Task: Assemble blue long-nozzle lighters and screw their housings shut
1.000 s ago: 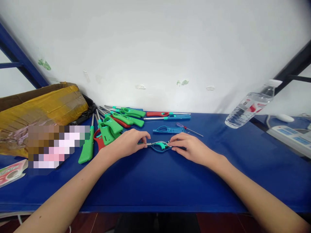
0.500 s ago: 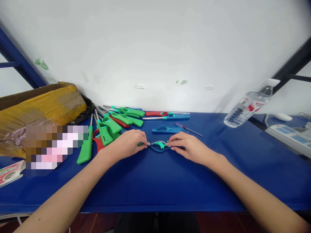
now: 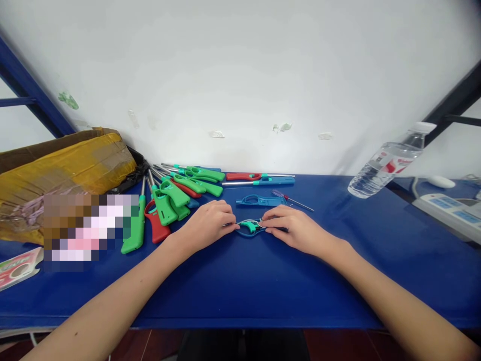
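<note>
An opened blue lighter body point(image 3: 252, 233) with a teal trigger lies on the table between my hands, its inner parts exposed. My left hand point(image 3: 212, 225) has its fingers closed on the left end. From the other side, my right hand point(image 3: 296, 228) pinches the right end near the trigger; a thin pale wire or strip shows along the top. Just beyond my hands rests a loose blue casing half point(image 3: 261, 200). A screwdriver point(image 3: 292, 200) with a purplish handle lies beside that casing.
Several green lighters point(image 3: 176, 193) and a red lighter point(image 3: 157, 223) are piled on the left. Behind them stands a taped cardboard box point(image 3: 75, 160). A red lighter point(image 3: 243, 176) lies by the wall. On the right are a water bottle point(image 3: 387, 163) and a power strip point(image 3: 449, 210).
My left hand has shifted right along the lighter, closer to the trigger and my right hand. My right hand keeps nearly the same place.
</note>
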A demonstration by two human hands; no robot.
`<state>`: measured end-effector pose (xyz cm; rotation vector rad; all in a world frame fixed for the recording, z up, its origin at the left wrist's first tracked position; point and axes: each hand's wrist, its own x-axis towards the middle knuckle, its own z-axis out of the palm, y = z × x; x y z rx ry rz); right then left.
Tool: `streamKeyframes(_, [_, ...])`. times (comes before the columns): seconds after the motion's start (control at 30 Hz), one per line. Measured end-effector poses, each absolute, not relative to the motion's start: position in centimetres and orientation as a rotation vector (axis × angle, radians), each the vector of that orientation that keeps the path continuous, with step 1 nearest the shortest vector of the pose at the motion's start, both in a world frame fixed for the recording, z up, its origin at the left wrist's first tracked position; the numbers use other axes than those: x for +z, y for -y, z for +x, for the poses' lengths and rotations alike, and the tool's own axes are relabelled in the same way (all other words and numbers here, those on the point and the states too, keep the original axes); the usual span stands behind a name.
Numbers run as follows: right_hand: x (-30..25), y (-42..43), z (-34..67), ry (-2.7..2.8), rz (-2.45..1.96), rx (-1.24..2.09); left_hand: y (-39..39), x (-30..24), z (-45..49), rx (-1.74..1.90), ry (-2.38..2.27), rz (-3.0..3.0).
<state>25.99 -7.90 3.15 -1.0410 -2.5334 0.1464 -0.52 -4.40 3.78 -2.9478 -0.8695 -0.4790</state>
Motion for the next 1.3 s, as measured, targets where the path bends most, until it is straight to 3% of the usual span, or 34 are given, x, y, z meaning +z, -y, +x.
streamKeyframes(0.57, [3.1,7.9,26.0,2.538,-1.037,0.112,5.8,3.3,0.8,-0.342,0.986,-2.882])
streamKeyframes(1.3, [3.3,8.0,25.9,2.554,-1.071,0.124,6.0,3.0,1.3,-0.502,1.122,-3.054])
